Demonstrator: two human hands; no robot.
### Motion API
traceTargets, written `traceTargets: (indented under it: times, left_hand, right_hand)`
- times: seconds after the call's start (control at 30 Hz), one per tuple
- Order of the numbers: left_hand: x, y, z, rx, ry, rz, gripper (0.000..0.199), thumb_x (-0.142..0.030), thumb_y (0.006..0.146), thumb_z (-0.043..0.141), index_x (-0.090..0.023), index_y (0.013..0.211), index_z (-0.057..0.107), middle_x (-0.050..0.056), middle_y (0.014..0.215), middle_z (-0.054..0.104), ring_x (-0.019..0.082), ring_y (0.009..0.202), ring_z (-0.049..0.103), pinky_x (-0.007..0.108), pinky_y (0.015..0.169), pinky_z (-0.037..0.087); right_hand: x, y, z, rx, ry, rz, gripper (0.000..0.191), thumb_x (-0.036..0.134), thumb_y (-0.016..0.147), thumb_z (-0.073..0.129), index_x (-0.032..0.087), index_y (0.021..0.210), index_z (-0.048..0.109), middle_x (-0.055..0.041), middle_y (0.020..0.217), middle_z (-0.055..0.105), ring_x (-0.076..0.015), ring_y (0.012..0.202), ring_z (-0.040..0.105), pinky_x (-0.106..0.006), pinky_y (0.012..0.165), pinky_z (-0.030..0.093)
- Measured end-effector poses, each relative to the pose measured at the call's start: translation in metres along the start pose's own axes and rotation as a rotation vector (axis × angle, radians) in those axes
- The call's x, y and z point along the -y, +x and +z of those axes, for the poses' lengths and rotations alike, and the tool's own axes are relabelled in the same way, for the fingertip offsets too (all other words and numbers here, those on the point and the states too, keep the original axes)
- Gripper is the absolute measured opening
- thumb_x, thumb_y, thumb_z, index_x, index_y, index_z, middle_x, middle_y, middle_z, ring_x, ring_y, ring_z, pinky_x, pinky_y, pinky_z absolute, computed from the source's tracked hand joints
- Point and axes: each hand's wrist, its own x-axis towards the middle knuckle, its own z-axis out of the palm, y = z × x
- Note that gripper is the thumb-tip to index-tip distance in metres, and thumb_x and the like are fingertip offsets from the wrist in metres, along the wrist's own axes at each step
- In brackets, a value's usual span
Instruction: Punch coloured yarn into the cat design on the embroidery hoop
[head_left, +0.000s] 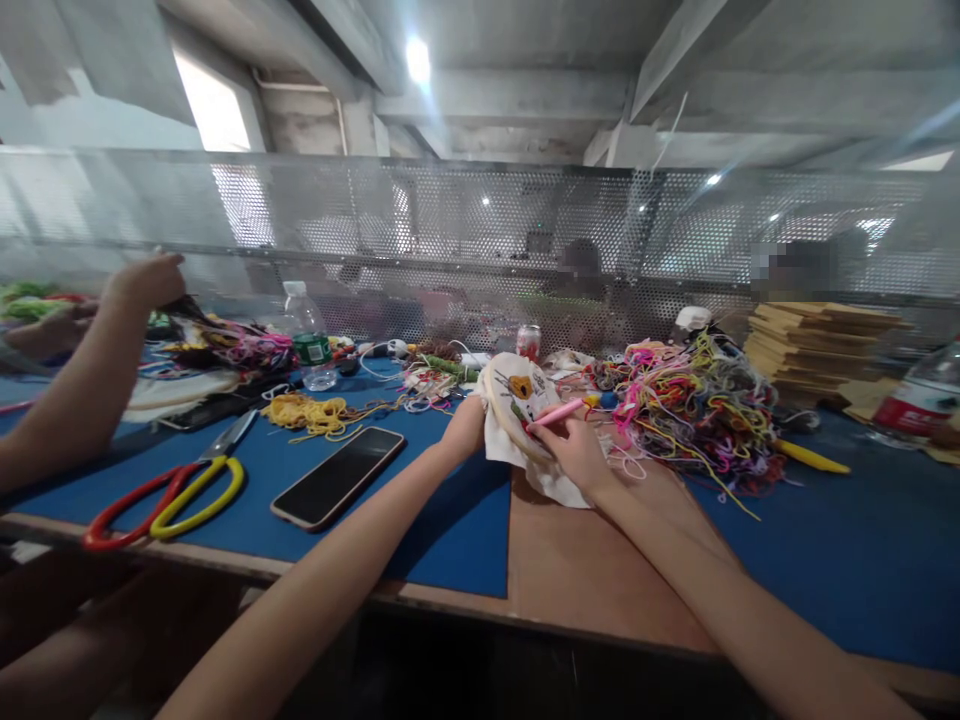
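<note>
White fabric stretched in a round embroidery hoop is held tilted above the table, with an orange-brown figure and some green and red stitching on it. My left hand grips the hoop's left edge, its fingers partly hidden behind the cloth. In my right hand is a pink pen-like tool, pinched by the fingers over the lower right of the hoop. Loose cloth hangs below the hoop.
A phone, red-and-yellow scissors, yellow yarn and a water bottle lie or stand left. Tangled yarn, stacked brown packets and another bottle are right. Another person's arm reaches in at left.
</note>
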Motion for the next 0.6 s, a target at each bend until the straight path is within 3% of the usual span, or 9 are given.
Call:
traceTargets:
  times: [0.2,0.37,0.6]
  left_hand:
    - [-0.004,-0.002,0.002,0.110,-0.263,-0.008,0.035,-0.022,0.067,0.062,-0.012,0.100,0.065,0.012,0.107,0.063,0.027,0.098,0.057,0.041,0.091,0.042]
    - [-0.011,-0.005,0.012,0.134,-0.443,-0.071,0.052,-0.025,0.062,0.069,-0.013,0.112,0.059,0.013,0.116,0.058,0.029,0.103,0.055,0.039,0.091,0.043]
    - [-0.012,-0.006,0.015,0.124,-0.455,-0.061,0.051,-0.030,0.066,0.066,-0.014,0.114,0.058,0.011,0.117,0.058,0.027,0.105,0.054,0.038,0.094,0.041]
  right_hand:
    - [0.001,0.000,-0.001,0.010,0.009,-0.010,0.025,0.041,0.076,0.055,0.017,0.081,0.061,-0.0068,0.086,0.066,-0.0191,0.077,0.060,-0.030,0.069,0.045]
    - [-0.001,0.000,-0.001,-0.019,0.004,0.030,0.030,0.045,0.074,0.056,0.017,0.080,0.062,-0.0076,0.083,0.066,-0.0200,0.075,0.061,-0.031,0.068,0.046]
    - [-0.003,0.001,-0.001,-0.022,-0.072,0.050,0.033,0.049,0.073,0.056,0.017,0.077,0.063,-0.0080,0.076,0.066,-0.0216,0.073,0.061,-0.033,0.068,0.045]
